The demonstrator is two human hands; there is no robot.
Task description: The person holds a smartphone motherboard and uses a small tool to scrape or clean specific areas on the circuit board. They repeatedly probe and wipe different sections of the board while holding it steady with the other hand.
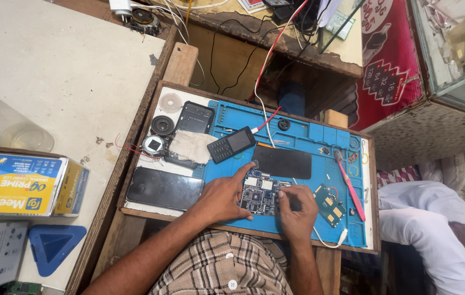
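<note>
Your circuit board [261, 195] lies flat on the blue mat [303, 142], left hand [226, 194] spread to pin its edge while your right hand's [297, 206] fingers pinch shut at its right side, contents unseen, keypad phone [231, 144] parked behind.

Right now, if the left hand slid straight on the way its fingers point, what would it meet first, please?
The left hand points up and right across the circuit board. Straight on, it would probably meet the black rectangular panel first, lying on the blue mat, though depth is hard to judge.
</note>
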